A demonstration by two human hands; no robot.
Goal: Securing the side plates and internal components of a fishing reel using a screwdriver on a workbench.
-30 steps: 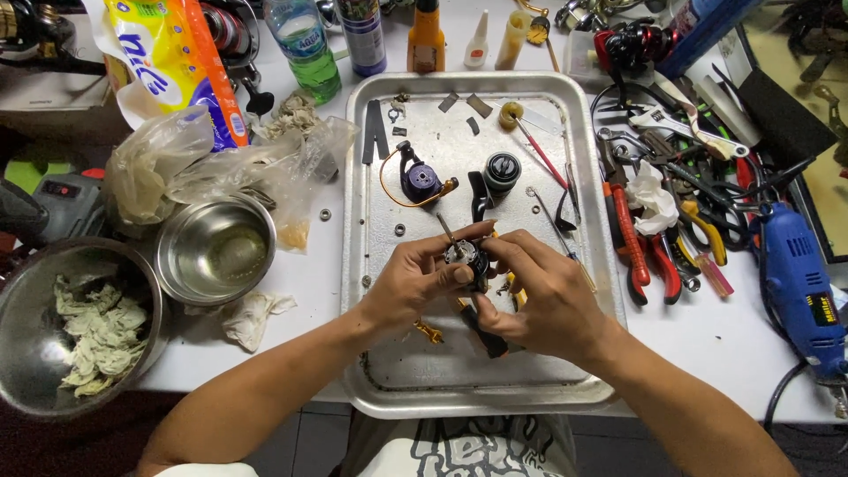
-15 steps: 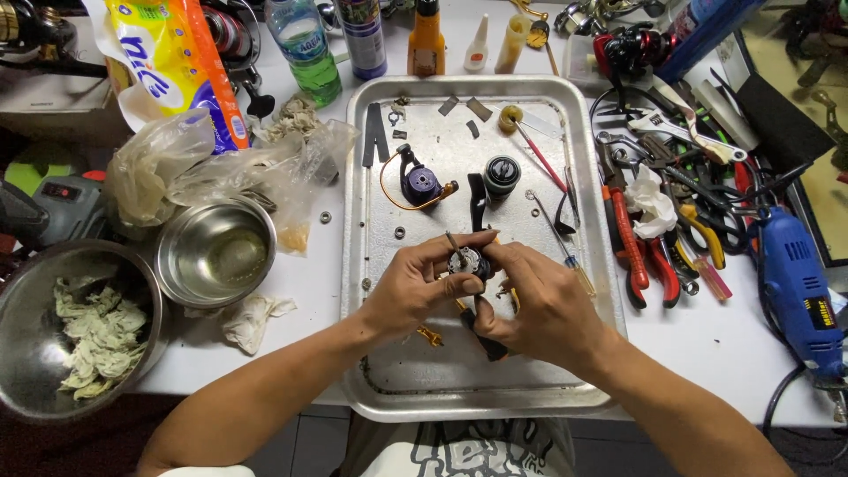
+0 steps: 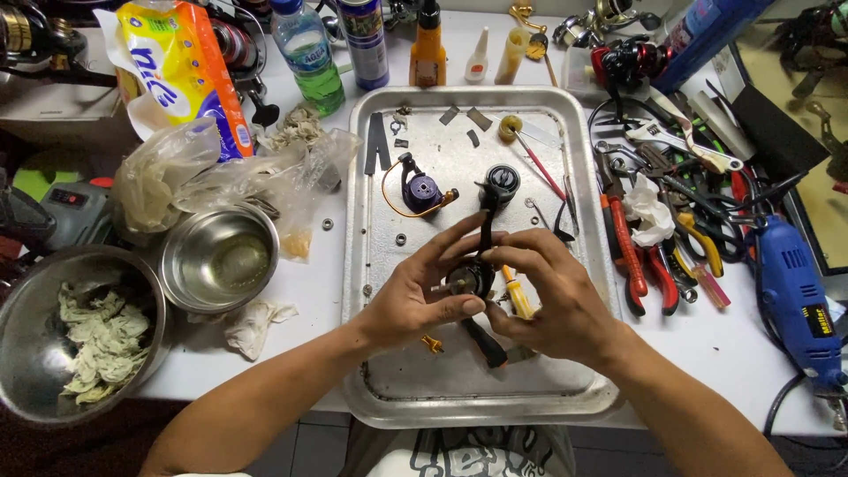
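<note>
Over a metal tray [image 3: 380,389], my left hand [image 3: 415,296] and my right hand [image 3: 552,296] together hold a black fishing reel body [image 3: 473,278] with a long black stem running up and down between the fingers. My left thumb and fingers pinch its round side; my right fingers close over it from the right. On the tray lie a purple reel part with an orange wire [image 3: 420,190], a black round spool [image 3: 503,181], a yellow-handled tool [image 3: 519,300] and small screws.
Left of the tray stand two steel bowls [image 3: 216,261], one with rag scraps [image 3: 93,340], plus plastic bags and a crumpled tissue [image 3: 252,322]. Bottles [image 3: 305,53] line the back. Pliers [image 3: 627,256], wrenches and a blue power drill [image 3: 795,305] crowd the right side.
Both hands have turned the reel body and closed tighter round it. The thin stick in my left fingers a second ago is no longer seen.
</note>
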